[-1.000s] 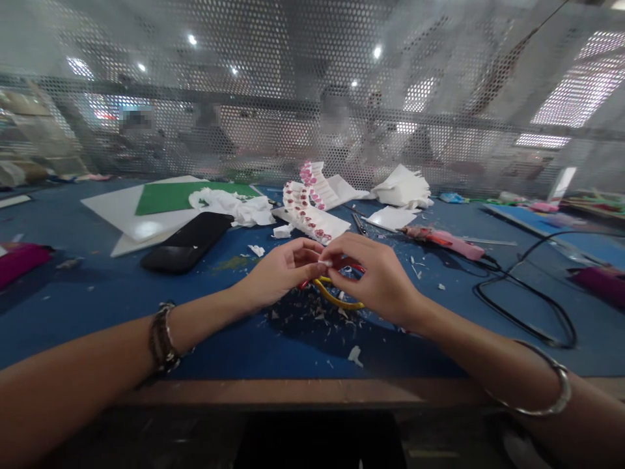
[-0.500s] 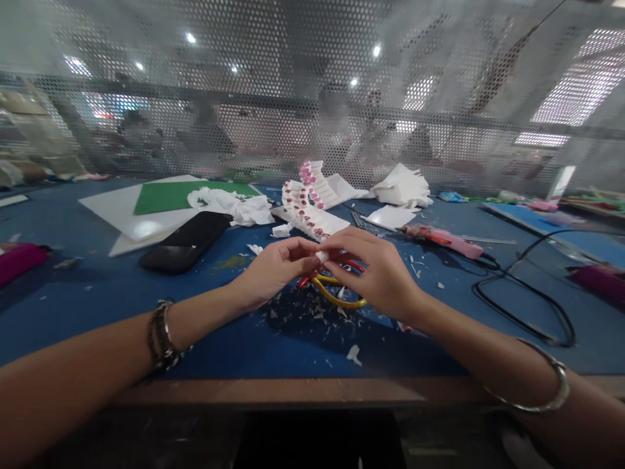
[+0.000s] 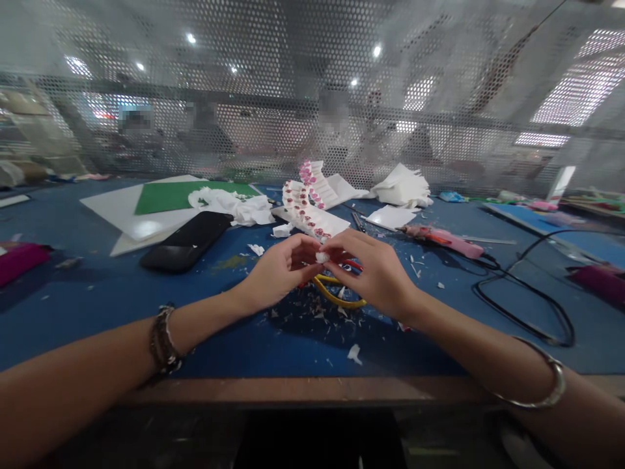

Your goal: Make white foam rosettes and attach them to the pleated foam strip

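Observation:
Between the fingertips of both hands is a small white crumpled piece (image 3: pixel 322 257); its exact kind is too small to tell. My left hand (image 3: pixel 278 270) pinches it from the left, thumb below and fingers curled above. My right hand (image 3: pixel 374 270) grips it from the right with thumb and forefinger. Below the hands lie scissors with yellow and red handles (image 3: pixel 336 301), partly hidden by my right hand, among white scraps. Just behind stands a pleated white paper strip (image 3: pixel 317 220) with dark pink tufts along its edge.
At left lie a black phone (image 3: pixel 188 242), a green sheet (image 3: pixel 161 197) and crumpled white tissue (image 3: pixel 239 205). Toward the right are a pink glue gun (image 3: pixel 444 240) with a looping black cable (image 3: pixel 541 296) and white paper stacks (image 3: pixel 400 185). A perforated metal screen (image 3: pixel 303 85) rises behind.
My left fingers have shifted slightly around the white piece, and more of it shows now. Both hands stay in nearly the same place. The things on the table have not moved.

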`<state>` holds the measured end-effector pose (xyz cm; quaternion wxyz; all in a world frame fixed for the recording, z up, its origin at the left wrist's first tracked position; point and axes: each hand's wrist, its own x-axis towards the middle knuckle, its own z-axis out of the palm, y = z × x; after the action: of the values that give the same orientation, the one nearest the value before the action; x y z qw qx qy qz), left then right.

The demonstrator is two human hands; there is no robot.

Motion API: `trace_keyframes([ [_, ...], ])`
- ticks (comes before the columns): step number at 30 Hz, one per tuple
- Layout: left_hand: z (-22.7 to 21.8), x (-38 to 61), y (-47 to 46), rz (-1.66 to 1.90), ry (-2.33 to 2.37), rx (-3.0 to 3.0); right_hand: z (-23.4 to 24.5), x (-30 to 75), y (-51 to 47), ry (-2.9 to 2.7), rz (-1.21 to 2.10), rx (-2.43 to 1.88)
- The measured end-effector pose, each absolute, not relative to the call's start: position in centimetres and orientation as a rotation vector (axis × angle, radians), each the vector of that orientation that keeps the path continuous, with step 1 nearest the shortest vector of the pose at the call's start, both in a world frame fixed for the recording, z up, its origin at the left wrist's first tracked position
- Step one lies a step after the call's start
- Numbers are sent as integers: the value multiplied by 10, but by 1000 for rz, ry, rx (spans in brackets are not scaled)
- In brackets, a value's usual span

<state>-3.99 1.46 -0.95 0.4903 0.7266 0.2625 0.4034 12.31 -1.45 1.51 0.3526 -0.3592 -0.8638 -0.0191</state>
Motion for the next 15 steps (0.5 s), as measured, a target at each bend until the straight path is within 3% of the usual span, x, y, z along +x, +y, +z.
trace_keyframes([
  [15,-6,-42,11,993,844,2436,15,123,-16,-2273,-88,-915],
])
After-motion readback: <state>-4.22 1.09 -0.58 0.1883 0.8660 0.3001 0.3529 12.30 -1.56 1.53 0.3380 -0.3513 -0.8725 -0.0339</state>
